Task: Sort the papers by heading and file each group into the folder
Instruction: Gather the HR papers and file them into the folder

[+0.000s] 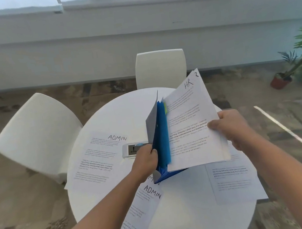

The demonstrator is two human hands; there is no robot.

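Observation:
A blue expanding folder point(161, 132) with a grey cover stands open and upright above the round white table point(190, 221). My left hand point(146, 158) grips its lower left edge. My right hand point(231, 128) holds a stack of printed sheets headed "HR" point(190, 124), whose left edge meets the folder's open pockets. One sheet headed "ADMIN" point(99, 156) lies flat on the left of the table. Another "ADMIN" sheet point(139, 218) lies near me, partly under my left forearm. A further printed sheet point(233, 182) lies at the right, its heading hidden by the HR stack.
A small white device point(130, 150) with a dark screen lies at the table's middle, behind my left hand. Two white chairs point(36, 134) point(160, 67) stand at the far left and far side. A potted plant point(298, 62) stands on the floor at the right.

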